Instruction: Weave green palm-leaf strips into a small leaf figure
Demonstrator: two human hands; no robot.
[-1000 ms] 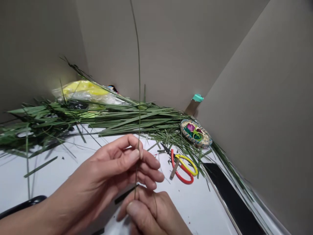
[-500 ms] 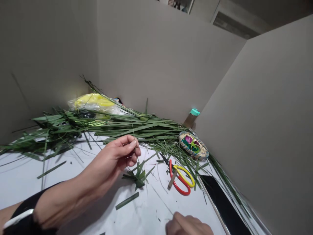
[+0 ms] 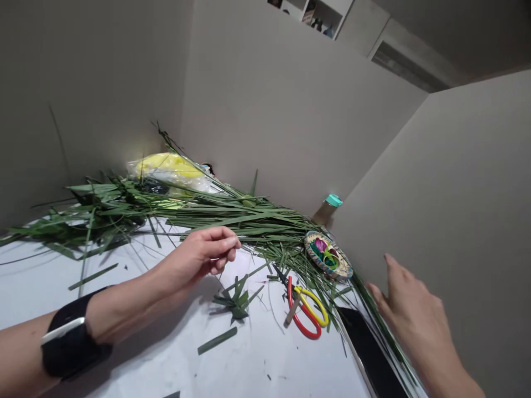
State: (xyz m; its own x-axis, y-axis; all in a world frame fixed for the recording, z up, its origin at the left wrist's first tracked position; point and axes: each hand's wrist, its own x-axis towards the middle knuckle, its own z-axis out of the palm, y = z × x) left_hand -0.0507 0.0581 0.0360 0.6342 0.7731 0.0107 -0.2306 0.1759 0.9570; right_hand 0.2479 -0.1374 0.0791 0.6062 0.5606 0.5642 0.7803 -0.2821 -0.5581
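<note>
My left hand hovers over the white table with thumb and fingers pinched together; whatever they hold is too thin to make out. A small folded green leaf piece lies just below it. My right hand is raised at the right with fingers stretched out and nothing in it, above long leaf strips along the grey partition. A big pile of long green leaf strips spans the back of the table.
Red and yellow scissors lie beside a small woven dish of coloured pieces. A teal-capped bottle stands in the corner. A yellow plastic bag sits behind the leaves. A black flat slab and a cut strip lie near the front.
The hands have come apart and the long upright strand is gone from view. My right hand rose from the bottom edge to the right and opened. The view tilted upward.
</note>
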